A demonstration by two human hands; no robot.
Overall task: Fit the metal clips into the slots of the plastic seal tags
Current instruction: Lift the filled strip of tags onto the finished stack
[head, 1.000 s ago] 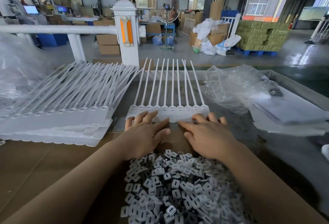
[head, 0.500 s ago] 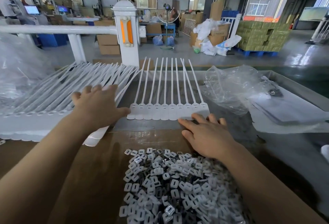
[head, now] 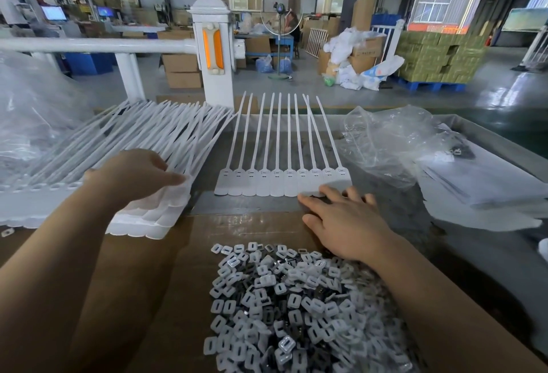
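Ten white seal tags (head: 281, 182) joined side-by-side; right hand (head: 344, 221) fingers spread, touching them.

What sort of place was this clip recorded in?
Most likely a factory or warehouse floor with a hand-assembly bench: stacked cardboard cartons on a blue pallet, a heap of metal clips, and a strip of plastic seal tags.
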